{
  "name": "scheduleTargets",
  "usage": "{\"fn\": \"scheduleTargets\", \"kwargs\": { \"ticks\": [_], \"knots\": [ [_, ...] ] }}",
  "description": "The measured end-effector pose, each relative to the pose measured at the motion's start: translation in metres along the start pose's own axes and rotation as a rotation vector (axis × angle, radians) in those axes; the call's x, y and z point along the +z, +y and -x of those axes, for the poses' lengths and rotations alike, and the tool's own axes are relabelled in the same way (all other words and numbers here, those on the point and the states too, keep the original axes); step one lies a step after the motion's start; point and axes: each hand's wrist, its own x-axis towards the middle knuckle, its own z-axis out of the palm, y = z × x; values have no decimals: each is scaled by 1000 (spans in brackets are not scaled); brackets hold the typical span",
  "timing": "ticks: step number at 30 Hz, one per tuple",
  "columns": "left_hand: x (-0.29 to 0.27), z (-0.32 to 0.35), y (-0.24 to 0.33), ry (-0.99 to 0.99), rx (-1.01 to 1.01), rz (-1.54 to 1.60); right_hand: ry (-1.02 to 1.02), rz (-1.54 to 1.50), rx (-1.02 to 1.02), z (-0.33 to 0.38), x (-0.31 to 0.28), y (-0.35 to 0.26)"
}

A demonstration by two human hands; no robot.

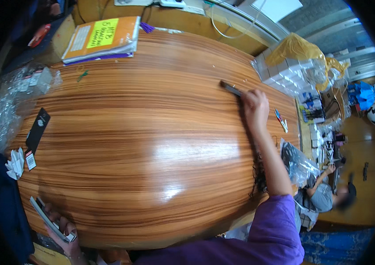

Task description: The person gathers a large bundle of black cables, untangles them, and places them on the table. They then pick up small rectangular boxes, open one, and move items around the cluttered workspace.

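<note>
My right hand (pixel 256 106) is closed round one end of a dark, narrow, stick-like tool (pixel 231 88). The tool points to the far left, low over the wooden tabletop (pixel 130 132), and its exact kind is unclear. At the near left corner, my left hand (pixel 64 234) grips a thin, pale-edged, phone-like slab (pixel 48 219), with fingertips curled over its side. Small pale scraps lie just beyond the dark tool. To the right of my right hand lies a small colourful, pen-like item (pixel 279 117).
Notebooks (pixel 103 37) are stacked at the far left. Clear plastic wrap (pixel 15 99), a black tag (pixel 37 128) and crumpled white paper (pixel 15 164) line the left edge. White boxes (pixel 284 73) stand far right. Black tangled strands (pixel 259 174) lie beneath my right forearm. Another person (pixel 324 194) works beyond.
</note>
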Motion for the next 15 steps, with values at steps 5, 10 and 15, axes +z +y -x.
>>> {"fn": "scheduleTargets", "kwargs": {
  "ticks": [5,10,15],
  "knots": [
    [-7,0,2,6,36,-69,89,52,82,-99,69,78],
    [-6,-1,4,93,41,-91,269,43,13,-132,54,100],
    [-14,7,5,3,-13,-41,254,6,-49,-56,0,82]
  ]
}}
